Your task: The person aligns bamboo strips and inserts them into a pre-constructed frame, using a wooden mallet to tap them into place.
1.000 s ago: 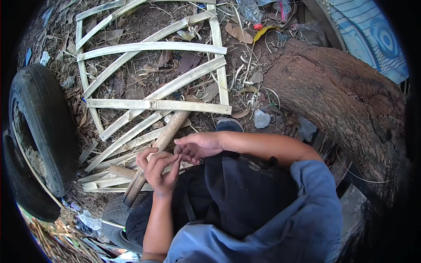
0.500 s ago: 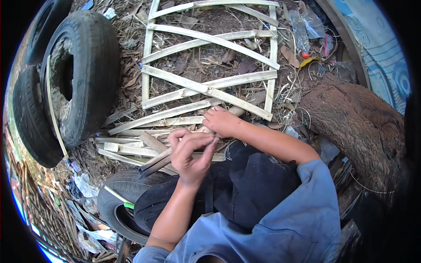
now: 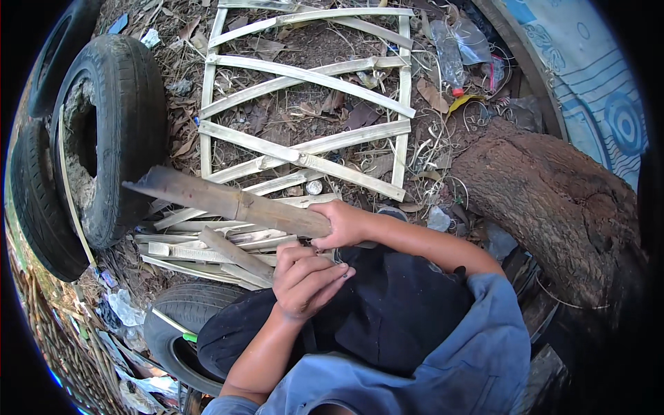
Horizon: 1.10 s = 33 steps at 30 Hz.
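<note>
My right hand (image 3: 340,223) is closed round one end of a thick brown bamboo piece (image 3: 270,213), which shows a joint ring and a ragged dark far end. The piece points left, raised over a pile of strips. My left hand (image 3: 304,280) is just below it, above my lap, fingers curled and pressed against the thumb. A tiny thing seems to be at its fingertips, too small to name. Ahead on the ground lies a lattice frame of pale split bamboo (image 3: 304,158), its strips crossing between two side rails.
Loose bamboo strips (image 3: 187,252) are piled left of my hands. Old tyres (image 3: 138,131) stand at the left, and another tyre (image 3: 197,304) is beside my leg. A thick log (image 3: 546,207) lies at the right, near a plastic bottle (image 3: 449,59) and dry leaves.
The bamboo piece has swung up and left in my right hand, its far end now high over the strips. My left hand has dropped slightly, fingers more curled. The view has shifted a little.
</note>
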{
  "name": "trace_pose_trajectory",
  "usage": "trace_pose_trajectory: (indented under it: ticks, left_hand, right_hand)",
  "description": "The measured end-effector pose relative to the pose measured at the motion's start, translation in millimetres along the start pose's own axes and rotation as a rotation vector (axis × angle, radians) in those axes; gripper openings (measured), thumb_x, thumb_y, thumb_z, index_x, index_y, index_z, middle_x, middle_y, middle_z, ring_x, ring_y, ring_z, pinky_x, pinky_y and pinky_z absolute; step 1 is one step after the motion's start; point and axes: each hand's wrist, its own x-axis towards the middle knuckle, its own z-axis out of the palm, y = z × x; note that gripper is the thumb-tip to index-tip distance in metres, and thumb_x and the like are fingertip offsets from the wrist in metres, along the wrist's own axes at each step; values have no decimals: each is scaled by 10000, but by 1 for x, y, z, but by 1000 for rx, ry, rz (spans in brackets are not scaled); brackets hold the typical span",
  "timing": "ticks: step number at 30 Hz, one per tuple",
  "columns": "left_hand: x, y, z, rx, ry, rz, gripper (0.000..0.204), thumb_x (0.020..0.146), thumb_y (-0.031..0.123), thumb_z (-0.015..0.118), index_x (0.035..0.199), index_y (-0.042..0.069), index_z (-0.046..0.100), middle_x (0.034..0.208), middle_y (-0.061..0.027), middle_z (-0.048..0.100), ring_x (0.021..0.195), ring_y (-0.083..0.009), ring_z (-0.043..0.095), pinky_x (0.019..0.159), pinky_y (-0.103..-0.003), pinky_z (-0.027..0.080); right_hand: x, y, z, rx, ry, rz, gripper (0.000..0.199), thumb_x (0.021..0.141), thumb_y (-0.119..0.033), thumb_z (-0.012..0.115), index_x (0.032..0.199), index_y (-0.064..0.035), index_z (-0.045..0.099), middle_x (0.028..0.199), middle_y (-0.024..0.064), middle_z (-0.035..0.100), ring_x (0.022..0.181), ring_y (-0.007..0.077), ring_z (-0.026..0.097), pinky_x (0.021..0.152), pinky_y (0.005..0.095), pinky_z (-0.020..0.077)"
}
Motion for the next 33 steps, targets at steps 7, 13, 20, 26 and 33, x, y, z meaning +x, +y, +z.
trace_pose_trajectory:
  ticks: [7,13,20,26,33]
  left_hand:
    - [3,-18,10,34,-37,-18,246,628,75,846,851,83,743,804,-11,681,753,-197,584,718,-352,436]
    - [2,-24,17,73,-56,-70,230,638,61,837,849,96,752,812,-9,685,764,-197,589,728,-340,436]
    - [-1,-29,18,81,-85,-109,236,642,68,839,862,105,760,822,0,690,785,-195,593,748,-336,437]
    - [2,-30,20,94,-130,-103,219,668,112,838,874,146,773,861,37,721,850,-161,626,781,-333,420]
    - [0,-32,17,107,-143,-108,219,666,83,835,874,128,783,855,10,738,873,-168,666,799,-320,425]
  right_hand:
    - [-47,2,-81,111,448,57,612,735,-139,769,1278,23,540,1111,91,652,1001,145,605,916,315,480]
    - [-85,16,-129,83,856,172,508,740,-144,774,1175,33,580,993,104,672,886,156,630,833,319,510]
    - [-95,52,-141,213,1017,230,312,757,-112,748,1013,7,616,849,43,661,762,121,615,716,306,514]
    - [-108,60,-136,165,1030,203,267,767,-113,736,973,1,610,829,52,649,751,137,616,713,306,510]
    - [-112,62,-129,155,1072,213,259,762,-87,733,960,1,591,806,53,638,711,143,623,660,308,512]
